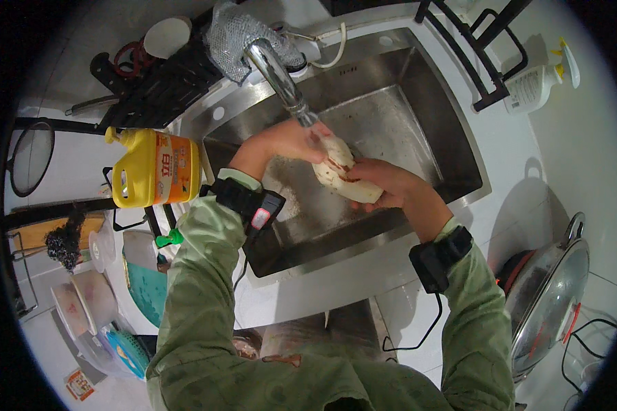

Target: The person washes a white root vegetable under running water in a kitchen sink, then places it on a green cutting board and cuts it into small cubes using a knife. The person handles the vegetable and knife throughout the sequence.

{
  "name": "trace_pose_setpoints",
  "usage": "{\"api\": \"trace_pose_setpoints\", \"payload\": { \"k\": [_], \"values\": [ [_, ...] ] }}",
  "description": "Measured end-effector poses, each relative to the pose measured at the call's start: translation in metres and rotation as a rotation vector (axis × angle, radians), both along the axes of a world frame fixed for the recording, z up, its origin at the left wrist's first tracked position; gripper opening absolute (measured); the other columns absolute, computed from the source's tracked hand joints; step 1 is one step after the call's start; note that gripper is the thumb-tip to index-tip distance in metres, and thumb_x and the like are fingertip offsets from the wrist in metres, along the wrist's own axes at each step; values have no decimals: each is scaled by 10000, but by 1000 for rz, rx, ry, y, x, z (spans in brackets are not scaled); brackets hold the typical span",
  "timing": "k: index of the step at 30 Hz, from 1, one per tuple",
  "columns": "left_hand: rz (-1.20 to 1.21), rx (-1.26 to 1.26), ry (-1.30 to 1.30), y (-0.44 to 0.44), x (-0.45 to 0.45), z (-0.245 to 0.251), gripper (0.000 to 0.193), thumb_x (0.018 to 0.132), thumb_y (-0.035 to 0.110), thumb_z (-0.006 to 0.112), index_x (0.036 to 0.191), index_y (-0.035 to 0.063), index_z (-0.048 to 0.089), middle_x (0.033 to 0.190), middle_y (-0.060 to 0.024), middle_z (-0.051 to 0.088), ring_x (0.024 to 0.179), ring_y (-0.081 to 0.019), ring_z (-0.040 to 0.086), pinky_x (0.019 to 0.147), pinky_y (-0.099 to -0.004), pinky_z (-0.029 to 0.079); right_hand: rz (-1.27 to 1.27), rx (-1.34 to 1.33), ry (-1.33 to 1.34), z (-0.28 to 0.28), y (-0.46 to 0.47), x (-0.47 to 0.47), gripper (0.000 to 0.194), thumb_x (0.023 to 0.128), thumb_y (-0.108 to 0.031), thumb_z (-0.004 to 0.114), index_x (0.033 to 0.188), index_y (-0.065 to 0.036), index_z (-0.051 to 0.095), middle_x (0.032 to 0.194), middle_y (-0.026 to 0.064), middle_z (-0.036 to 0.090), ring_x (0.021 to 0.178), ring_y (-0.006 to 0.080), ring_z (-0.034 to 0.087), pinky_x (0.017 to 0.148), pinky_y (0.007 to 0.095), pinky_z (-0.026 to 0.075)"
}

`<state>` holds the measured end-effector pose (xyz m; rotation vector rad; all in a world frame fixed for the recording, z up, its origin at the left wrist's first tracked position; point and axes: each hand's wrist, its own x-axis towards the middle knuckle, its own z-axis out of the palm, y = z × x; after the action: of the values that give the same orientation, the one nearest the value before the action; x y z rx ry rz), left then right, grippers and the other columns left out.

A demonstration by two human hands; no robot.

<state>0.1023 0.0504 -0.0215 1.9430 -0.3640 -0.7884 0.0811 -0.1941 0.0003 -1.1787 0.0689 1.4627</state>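
Note:
Both hands grip a thick, cream-coloured root vegetable [362, 190] with reddish-brown patches, which looks like a section of lotus root. My left hand [295, 141] has its upper left end, right under the mouth of the chrome faucet [275, 72]. Water seems to run over the fingers there. Around the lower right part closes my right hand [385, 180], thumb on top and fingertips showing beneath. The vegetable is held slantwise above the stainless steel sink [416, 123], whose bottom looks wet.
Left of the sink stands a yellow detergent jug [136, 167] with a pump. A mesh scouring cloth [231, 38] drapes the faucet base. A black rack [473, 56] and spray bottle [534, 87] are at upper right. At lower right sits a lidded pan [550, 303].

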Motion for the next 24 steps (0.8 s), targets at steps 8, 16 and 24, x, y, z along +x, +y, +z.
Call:
{"api": "trace_pose_setpoints", "payload": {
  "k": [8,16,24],
  "values": [
    [-56,175,-177,-6,1,3,629,628,297,784,1127,-10,553,936,-92,619,811,-156,594,717,-273,493,-32,-41,5,-4,9,-1,330,819,-318,594,1062,-114,504,819,53,563,617,203,587,431,292,449],
    [-97,333,-350,-14,-2,11,585,610,324,776,1076,23,590,903,-92,628,762,-160,606,684,-286,497,21,-102,-56,-6,10,-1,380,805,-343,610,1085,-115,491,863,60,564,655,207,591,463,306,478],
    [18,148,-127,-3,0,9,617,609,278,758,1142,49,549,906,-64,613,710,-126,593,670,-261,489,-14,-51,-21,-3,9,2,386,802,-349,609,1104,-148,475,888,49,560,667,206,587,463,290,462]
  ]
}}
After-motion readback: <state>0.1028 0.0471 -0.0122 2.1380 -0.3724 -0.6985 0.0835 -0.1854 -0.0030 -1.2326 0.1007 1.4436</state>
